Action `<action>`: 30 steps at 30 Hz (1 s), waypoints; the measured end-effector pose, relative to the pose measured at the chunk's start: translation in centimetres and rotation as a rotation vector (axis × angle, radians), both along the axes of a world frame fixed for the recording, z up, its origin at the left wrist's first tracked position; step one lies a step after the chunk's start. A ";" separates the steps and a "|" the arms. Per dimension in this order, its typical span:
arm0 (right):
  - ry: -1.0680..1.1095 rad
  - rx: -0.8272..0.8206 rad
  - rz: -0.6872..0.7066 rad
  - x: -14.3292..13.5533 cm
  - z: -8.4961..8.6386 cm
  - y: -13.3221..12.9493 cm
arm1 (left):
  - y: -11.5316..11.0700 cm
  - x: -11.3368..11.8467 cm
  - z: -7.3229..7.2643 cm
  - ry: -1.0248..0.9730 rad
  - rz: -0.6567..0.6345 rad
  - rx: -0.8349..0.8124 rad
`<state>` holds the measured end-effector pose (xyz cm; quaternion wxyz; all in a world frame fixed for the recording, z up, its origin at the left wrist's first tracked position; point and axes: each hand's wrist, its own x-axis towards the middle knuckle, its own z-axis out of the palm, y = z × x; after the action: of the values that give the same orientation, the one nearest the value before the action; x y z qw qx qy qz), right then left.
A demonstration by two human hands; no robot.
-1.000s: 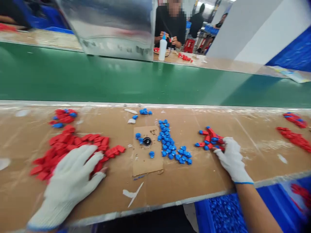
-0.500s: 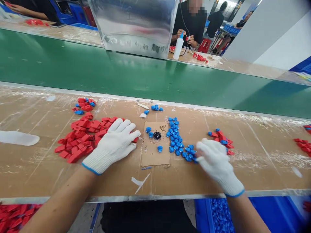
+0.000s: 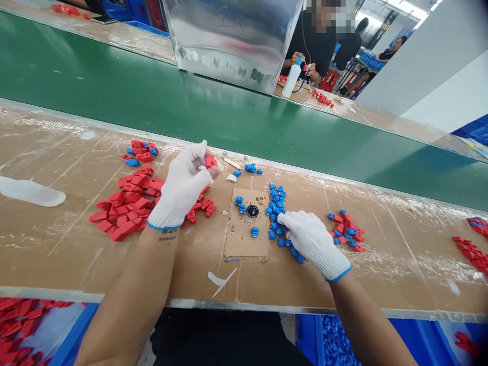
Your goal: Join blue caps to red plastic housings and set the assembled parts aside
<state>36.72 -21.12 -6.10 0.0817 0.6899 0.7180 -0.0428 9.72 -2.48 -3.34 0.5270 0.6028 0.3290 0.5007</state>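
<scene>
My left hand [image 3: 186, 180], in a white knit glove with bare fingertips, is raised with a small red plastic block [image 3: 210, 161] between thumb and fingers. Below and left of it spreads a heap of red blocks [image 3: 129, 203]. My right hand [image 3: 308, 236], gloved too, reaches into a strip of small blue plastic pieces [image 3: 276, 203], its fingers closed together over them; whether one is pinched is hidden. Between the hands lies a cardboard piece [image 3: 244, 244] bearing a round black-centred dish [image 3: 252, 211] and a few blue pieces [image 3: 254, 232].
Red blocks joined with blue pieces [image 3: 346, 231] lie at the right; a similar small group [image 3: 141, 152] is at the back left. A green strip [image 3: 229, 119] crosses behind, with a metal box [image 3: 232, 46] and a white bottle [image 3: 292, 79] beyond. A person sits opposite. Blue bins [image 3: 308, 335] stand below the edge.
My left hand has lifted off the red heap with a red block. My right hand has moved left from beside the joined pieces to the blue strip. The view has tilted slightly.
</scene>
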 end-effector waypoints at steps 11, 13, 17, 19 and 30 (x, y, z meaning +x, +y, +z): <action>0.638 0.571 0.138 1.2 4.2 1.6 | -1.0 0.8 -1.7 -0.492 -0.257 -0.487; 0.725 0.659 0.228 -0.2 6.0 3.4 | -1.5 1.1 -1.6 -0.482 -0.374 -0.475; 0.884 0.660 0.413 -2.7 7.6 6.7 | -2.3 1.2 -1.2 -0.509 -0.515 -0.479; 0.915 0.614 0.462 -3.1 7.4 7.6 | -2.4 1.2 -1.2 -0.523 -0.508 -0.499; 0.779 0.166 0.520 -2.7 4.6 9.3 | -1.4 1.0 -1.4 -0.626 -0.183 -0.574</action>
<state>34.06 -11.86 -1.45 -0.2409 0.4241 0.8451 -0.2189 10.69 -3.91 -4.72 0.7897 0.2777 0.2244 0.4989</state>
